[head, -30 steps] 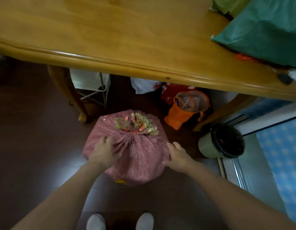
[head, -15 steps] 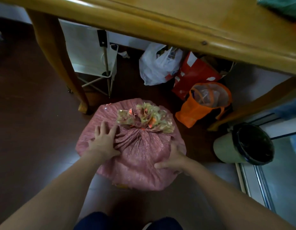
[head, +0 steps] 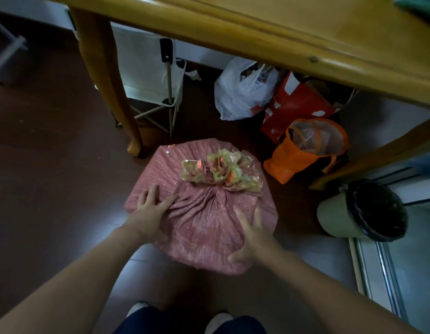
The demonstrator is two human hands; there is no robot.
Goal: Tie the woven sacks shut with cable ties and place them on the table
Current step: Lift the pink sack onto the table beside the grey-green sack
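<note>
Place: a home, a lived-in room.
Furniture: wooden table (head: 305,32) with curved legs, folding chair (head: 149,68).
Floor: dark boards.
Clutter: shopping bags (head: 243,92) under the table, lined bin (head: 363,210).

The dark floor (head: 40,177) bears the tied sack (head: 199,237) at centre. Farther right lie a white bag (head: 238,92), a red bag (head: 296,104) and an orange bag (head: 293,162). A bin (head: 337,218) stands right.

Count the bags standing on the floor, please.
4. The pink sack lies under the left hand and right hand; a white plastic bag, a red bag and an orange bag sit beneath the table. Others may be hidden behind it.
</note>
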